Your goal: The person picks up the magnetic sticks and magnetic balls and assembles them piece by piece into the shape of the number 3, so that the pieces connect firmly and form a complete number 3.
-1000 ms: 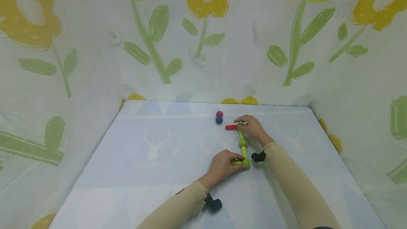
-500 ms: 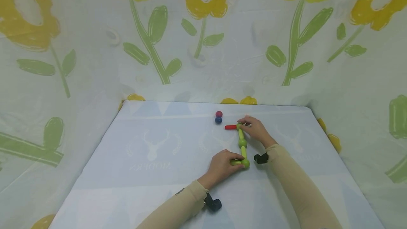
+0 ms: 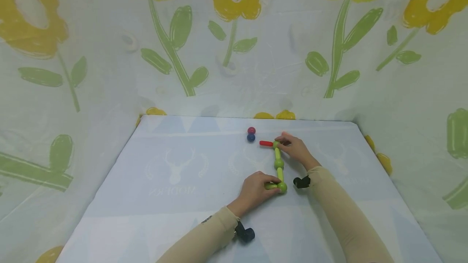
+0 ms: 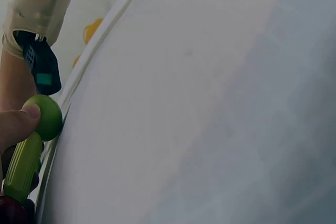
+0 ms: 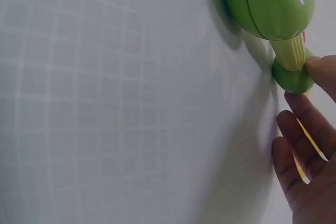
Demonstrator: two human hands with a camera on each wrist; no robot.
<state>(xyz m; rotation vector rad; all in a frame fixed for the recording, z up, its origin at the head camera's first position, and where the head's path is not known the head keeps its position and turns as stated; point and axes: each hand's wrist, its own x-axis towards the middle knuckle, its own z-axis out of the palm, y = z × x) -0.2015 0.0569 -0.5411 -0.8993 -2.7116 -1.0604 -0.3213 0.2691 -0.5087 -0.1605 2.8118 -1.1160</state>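
A chain of green balls and light green rods, like a magnetic stick-and-ball toy, lies on the table. My left hand (image 3: 254, 190) pinches the near green ball (image 3: 282, 187), the thumb on it in the left wrist view. A short light green rod (image 4: 23, 166) runs from this ball to a dark red ball (image 4: 11, 211), hidden under the hand in the head view. Past the middle green ball (image 3: 279, 163), my right hand (image 3: 295, 149) pinches the far green ball (image 5: 293, 78) between thumb and fingertip. A red rod (image 3: 266, 143) sticks out leftward from that far ball.
A red ball (image 3: 251, 130) and a blue ball (image 3: 250, 137) sit together behind the red rod, toward the back of the white table (image 3: 175, 230). Flower-printed curtains (image 3: 274, 72) stand round the table. A black wrist camera (image 3: 302, 182) hangs at the right sleeve.
The right hand has shifted slightly right, and its fingers now uncover more of the far green ball. The red rod's left end has swung a little toward the back. The left hand stays put.
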